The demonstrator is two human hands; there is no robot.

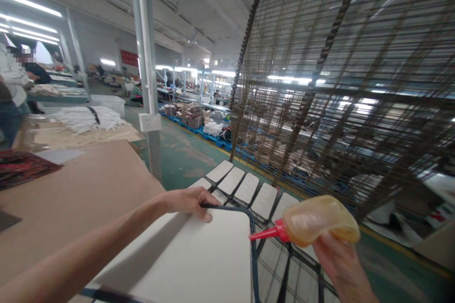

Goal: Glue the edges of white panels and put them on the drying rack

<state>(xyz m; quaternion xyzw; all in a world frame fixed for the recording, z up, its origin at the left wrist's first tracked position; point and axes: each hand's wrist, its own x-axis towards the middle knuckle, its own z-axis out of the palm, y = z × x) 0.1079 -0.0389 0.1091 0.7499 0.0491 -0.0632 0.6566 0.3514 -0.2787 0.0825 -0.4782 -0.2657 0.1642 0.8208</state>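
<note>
Head view | white panel far edge: my left hand pinches its dark frame | right of it: my right hand grips glue bottle, red nozzle toward panel

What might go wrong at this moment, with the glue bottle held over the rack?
1. The right hand holds the glue bottle nearly level, its red nozzle aimed at the white panel; a squeeze may drip glue where it isn't wanted.
2. The left hand grips the dark frame at the panel's corner; fingers could get pinched or glued.
3. The raised wire racks lean close overhead.
</note>
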